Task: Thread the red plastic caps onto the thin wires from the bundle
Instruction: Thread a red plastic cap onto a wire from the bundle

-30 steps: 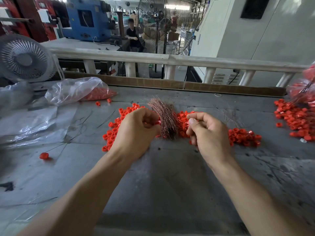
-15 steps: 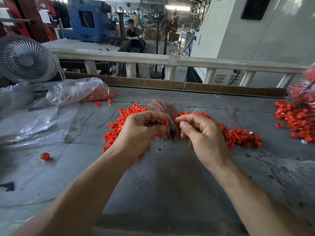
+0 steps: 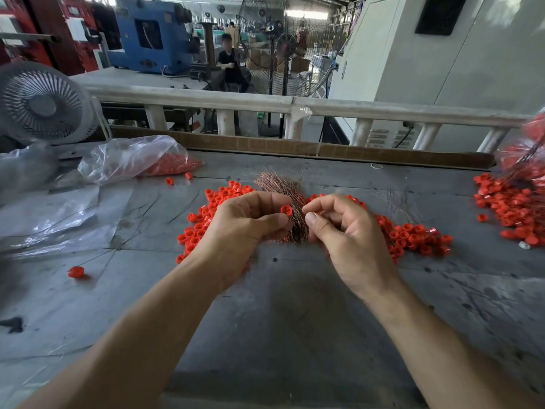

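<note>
One red cap (image 3: 286,210) is being pinched in the left hand (image 3: 246,228), opening turned toward the right hand (image 3: 343,231), whose fingertips are probably pinching a wire, unseen, from the wire bundle (image 3: 283,202) behind, ready for threading

I had only one view, a wide-angle camera worn on the head; it looked forward and down over the worn grey metal worktable (image 3: 295,335), close enough that both bare forearms filled the lower frame; its upper part faced past the pale concrete railing (image 3: 383,109) into the factory hall beyond; straight edges bowed toward the borders.
</note>
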Demonstrator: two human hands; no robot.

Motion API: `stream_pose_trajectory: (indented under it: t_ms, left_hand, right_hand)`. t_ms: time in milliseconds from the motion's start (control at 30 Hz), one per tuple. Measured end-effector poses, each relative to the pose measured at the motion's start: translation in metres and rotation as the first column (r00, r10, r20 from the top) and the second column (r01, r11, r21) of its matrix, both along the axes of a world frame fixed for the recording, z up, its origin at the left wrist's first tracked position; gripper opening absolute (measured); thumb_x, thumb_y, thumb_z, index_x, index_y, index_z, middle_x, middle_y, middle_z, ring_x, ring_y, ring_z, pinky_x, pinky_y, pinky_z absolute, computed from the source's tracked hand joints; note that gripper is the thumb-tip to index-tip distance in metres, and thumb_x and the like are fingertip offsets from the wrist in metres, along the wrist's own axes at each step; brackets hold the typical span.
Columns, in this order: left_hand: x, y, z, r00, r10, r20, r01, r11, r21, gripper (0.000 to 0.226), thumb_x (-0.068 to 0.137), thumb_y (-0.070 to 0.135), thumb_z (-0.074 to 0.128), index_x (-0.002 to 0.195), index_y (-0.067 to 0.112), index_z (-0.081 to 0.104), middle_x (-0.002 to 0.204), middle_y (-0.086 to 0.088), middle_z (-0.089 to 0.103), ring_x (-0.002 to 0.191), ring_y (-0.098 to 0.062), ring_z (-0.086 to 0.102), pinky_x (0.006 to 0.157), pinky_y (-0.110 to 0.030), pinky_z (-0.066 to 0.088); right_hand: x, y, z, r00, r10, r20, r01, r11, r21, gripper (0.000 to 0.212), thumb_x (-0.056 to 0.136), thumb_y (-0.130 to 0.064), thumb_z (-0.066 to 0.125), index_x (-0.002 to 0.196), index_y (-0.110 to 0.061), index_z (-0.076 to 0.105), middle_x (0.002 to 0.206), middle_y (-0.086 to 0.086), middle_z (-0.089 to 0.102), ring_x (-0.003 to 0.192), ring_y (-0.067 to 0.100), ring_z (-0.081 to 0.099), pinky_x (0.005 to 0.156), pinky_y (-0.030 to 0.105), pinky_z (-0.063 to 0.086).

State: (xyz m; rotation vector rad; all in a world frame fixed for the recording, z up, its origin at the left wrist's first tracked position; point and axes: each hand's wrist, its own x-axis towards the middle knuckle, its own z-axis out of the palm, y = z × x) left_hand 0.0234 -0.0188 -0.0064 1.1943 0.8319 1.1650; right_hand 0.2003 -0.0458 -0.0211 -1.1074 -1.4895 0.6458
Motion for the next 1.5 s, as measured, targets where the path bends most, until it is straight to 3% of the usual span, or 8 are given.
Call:
stream_pose_trajectory:
  t_ms: [133, 333, 533, 800, 1033, 1167, 1400, 1500]
  left_hand:
    - [-0.0016, -0.0001, -0.0010, 1.000, -0.020, 0.001, 0.020, 1.000, 0.004, 0.024, 0.090, -0.007, 0.065, 0.101, 0.011, 0.076, 0.086, -0.008, 0.072, 0.080, -0.018, 0.069, 0.079, -0.030, 0.061]
    - [-0.0023, -0.0022, 0.0009, 0.998, -0.053, -0.020, 0.054, 0.998, 0.026, 0.031, 0.091, -0.007, 0.064, 0.096, 0.019, 0.081, 0.088, -0.009, 0.070, 0.081, -0.017, 0.067, 0.080, -0.030, 0.061]
    - [0.0004, -0.0052, 0.0028, 0.994, -0.036, -0.103, 0.044, 0.996, 0.073, 0.026, 0.093, -0.008, 0.063, 0.107, 0.010, 0.077, 0.084, -0.010, 0.064, 0.074, -0.013, 0.064, 0.077, -0.025, 0.061]
    - [-0.0003, -0.0093, 0.0064, 0.984, -0.024, -0.174, 0.045, 0.992, 0.118, 0.026, 0.095, -0.005, 0.062, 0.114, 0.008, 0.074, 0.084, -0.012, 0.063, 0.072, -0.012, 0.062, 0.075, -0.026, 0.060]
    - [-0.0009, -0.0060, 0.0027, 0.981, 0.004, -0.195, 0.029, 0.986, 0.162, 0.024, 0.094, -0.007, 0.063, 0.111, 0.006, 0.073, 0.079, -0.006, 0.067, 0.070, -0.010, 0.062, 0.071, -0.024, 0.059]
    - [-0.0009, -0.0041, 0.0006, 0.977, 0.026, -0.213, 0.020, 0.977, 0.211, 0.025, 0.093, -0.006, 0.064, 0.108, 0.011, 0.075, 0.078, 0.003, 0.069, 0.072, -0.008, 0.062, 0.073, -0.024, 0.057]
    - [-0.0018, -0.0026, -0.0007, 0.976, 0.033, -0.215, 0.015, 0.976, 0.217, 0.027, 0.094, -0.006, 0.064, 0.106, 0.014, 0.076, 0.079, 0.000, 0.068, 0.072, -0.010, 0.062, 0.071, -0.024, 0.057]
    - [-0.0024, -0.0019, -0.0013, 0.976, 0.046, -0.213, 0.001, 0.977, 0.215, 0.025, 0.093, -0.005, 0.065, 0.106, 0.014, 0.077, 0.078, -0.002, 0.067, 0.071, -0.010, 0.061, 0.070, -0.024, 0.057]
  right_hand:
    - [-0.0004, -0.0014, 0.0004, 1.000, -0.004, 0.006, 0.004, 1.000, 0.013, 0.014, 0.094, -0.013, 0.067, 0.091, -0.026, 0.073, 0.072, -0.001, 0.069, 0.065, 0.005, 0.060, 0.062, 0.017, 0.047]
    - [-0.0003, -0.0028, 0.0009, 0.999, -0.021, 0.050, 0.020, 1.000, 0.014, 0.013, 0.094, -0.016, 0.070, 0.089, -0.026, 0.075, 0.075, -0.003, 0.071, 0.066, 0.003, 0.062, 0.063, 0.015, 0.050]
    - [-0.0012, -0.0030, 0.0003, 0.997, -0.013, 0.072, 0.014, 1.000, -0.004, 0.009, 0.091, -0.022, 0.069, 0.087, -0.028, 0.075, 0.077, -0.005, 0.073, 0.070, 0.004, 0.065, 0.064, 0.012, 0.049]
    - [-0.0005, -0.0029, -0.0009, 0.997, -0.002, 0.080, 0.004, 1.000, -0.025, 0.011, 0.093, -0.018, 0.070, 0.087, -0.027, 0.074, 0.077, -0.002, 0.073, 0.075, 0.018, 0.068, 0.068, 0.027, 0.054]
    - [-0.0007, -0.0031, -0.0012, 0.997, -0.013, 0.082, 0.016, 0.999, -0.028, 0.011, 0.094, -0.018, 0.071, 0.086, -0.024, 0.075, 0.078, 0.000, 0.073, 0.074, 0.018, 0.067, 0.068, 0.028, 0.053]
    - [-0.0023, -0.0031, -0.0014, 0.998, -0.018, 0.058, 0.019, 1.000, -0.023, 0.008, 0.094, -0.022, 0.070, 0.088, -0.027, 0.074, 0.075, 0.000, 0.071, 0.066, 0.005, 0.061, 0.063, 0.023, 0.050]
    - [-0.0026, -0.0033, -0.0027, 0.998, -0.016, 0.055, 0.017, 1.000, -0.023, 0.006, 0.091, -0.031, 0.067, 0.091, -0.030, 0.073, 0.075, 0.002, 0.070, 0.067, 0.009, 0.061, 0.065, 0.031, 0.052]
    - [-0.0024, -0.0032, -0.0033, 0.998, -0.015, 0.054, 0.016, 1.000, -0.016, 0.006, 0.091, -0.030, 0.068, 0.091, -0.030, 0.073, 0.075, 0.001, 0.070, 0.067, 0.009, 0.061, 0.064, 0.027, 0.052]
